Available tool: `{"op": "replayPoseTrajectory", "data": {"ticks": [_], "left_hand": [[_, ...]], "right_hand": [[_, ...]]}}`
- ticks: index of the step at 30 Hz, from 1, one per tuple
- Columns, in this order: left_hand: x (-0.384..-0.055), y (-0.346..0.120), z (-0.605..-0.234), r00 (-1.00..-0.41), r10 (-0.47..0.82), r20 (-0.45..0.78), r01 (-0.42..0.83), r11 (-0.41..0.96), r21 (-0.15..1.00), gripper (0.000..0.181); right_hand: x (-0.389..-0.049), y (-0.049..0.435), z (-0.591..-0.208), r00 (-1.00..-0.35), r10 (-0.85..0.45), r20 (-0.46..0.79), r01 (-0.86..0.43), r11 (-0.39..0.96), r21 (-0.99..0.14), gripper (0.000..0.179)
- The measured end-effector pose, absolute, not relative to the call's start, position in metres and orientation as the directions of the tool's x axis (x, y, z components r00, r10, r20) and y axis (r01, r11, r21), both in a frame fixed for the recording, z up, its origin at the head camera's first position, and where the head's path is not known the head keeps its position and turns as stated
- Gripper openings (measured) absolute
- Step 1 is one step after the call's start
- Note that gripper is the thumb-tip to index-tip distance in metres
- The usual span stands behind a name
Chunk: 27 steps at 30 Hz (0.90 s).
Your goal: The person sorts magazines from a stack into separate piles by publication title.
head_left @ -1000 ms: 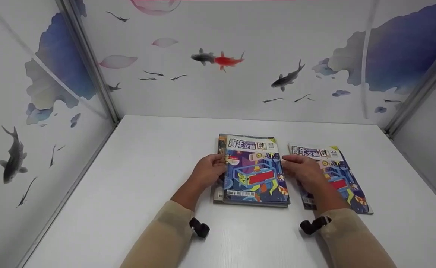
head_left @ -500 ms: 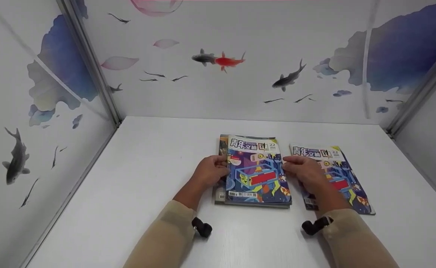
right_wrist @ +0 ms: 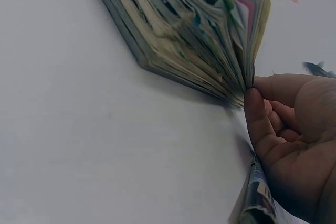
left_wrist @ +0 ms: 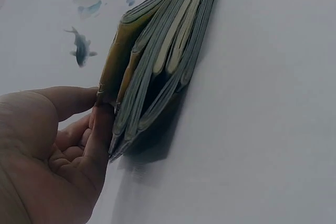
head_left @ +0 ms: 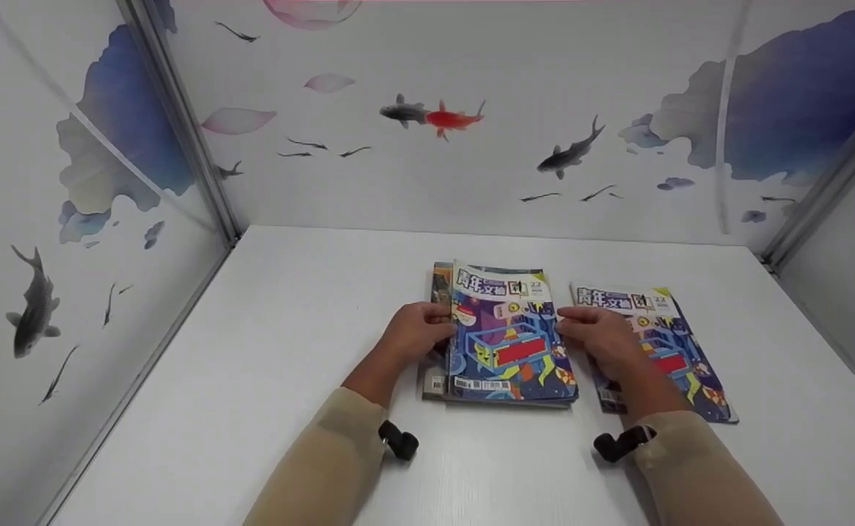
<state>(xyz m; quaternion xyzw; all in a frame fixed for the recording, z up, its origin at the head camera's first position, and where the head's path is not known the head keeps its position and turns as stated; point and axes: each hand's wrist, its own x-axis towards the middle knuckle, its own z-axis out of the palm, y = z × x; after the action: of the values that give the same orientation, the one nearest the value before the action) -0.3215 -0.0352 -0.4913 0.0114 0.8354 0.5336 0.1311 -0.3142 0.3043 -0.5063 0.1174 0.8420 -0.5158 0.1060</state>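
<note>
A stack of several magazines (head_left: 512, 340) lies in the middle of the white table, the top one with a purple and blue cover. A darker magazine (head_left: 435, 380) juts out beneath it on the left. My left hand (head_left: 420, 330) pinches the stack's left edge; in the left wrist view, thumb and index finger meet at the yellowish spine (left_wrist: 113, 61) of the top magazine. On the opposite side my right hand (head_left: 599, 337) pinches the fanned page edges (right_wrist: 231, 51). The stack's lower right corner reaches past the magazines under it.
Right of the stack, partly under my right wrist, lies another magazine (head_left: 690, 365) with the same cover, slightly skewed. White printed walls (head_left: 427, 186) close off the table's back and sides. A black wrist device (head_left: 398, 440) sits on each sleeve.
The top of the stack has slid slightly right over the darker magazine, whose left strip shows wider. My left hand has moved right with it; my right hand has barely shifted.
</note>
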Motion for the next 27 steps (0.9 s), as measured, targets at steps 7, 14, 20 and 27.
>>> {"op": "replayPoseTrajectory", "data": {"ticks": [7, 14, 20, 27], "left_hand": [[-0.3199, -0.0326, -0.4918, -0.962, 0.164, -0.216, -0.136, 0.398, 0.907, 0.046], [-0.3192, -0.0298, -0.4928, -0.968, 0.149, -0.2, -0.144, 0.323, 0.935, 0.034], [-0.319, -0.0312, -0.492, -0.963, 0.162, -0.216, -0.181, 0.209, 0.961, 0.031], [-0.3202, -0.0334, -0.4901, -0.956, 0.175, -0.237, -0.213, 0.141, 0.967, 0.031]], "right_hand": [[-0.313, 0.304, -0.5051, -0.951, 0.09, -0.297, 0.305, 0.443, -0.843, 0.056], [-0.3146, 0.3042, -0.5045, -0.946, 0.098, -0.307, 0.318, 0.447, -0.836, 0.056], [-0.3158, 0.3041, -0.5059, -0.951, 0.078, -0.299, 0.303, 0.421, -0.855, 0.059], [-0.3161, 0.3053, -0.5047, -0.947, 0.073, -0.311, 0.316, 0.364, -0.876, 0.064]]}}
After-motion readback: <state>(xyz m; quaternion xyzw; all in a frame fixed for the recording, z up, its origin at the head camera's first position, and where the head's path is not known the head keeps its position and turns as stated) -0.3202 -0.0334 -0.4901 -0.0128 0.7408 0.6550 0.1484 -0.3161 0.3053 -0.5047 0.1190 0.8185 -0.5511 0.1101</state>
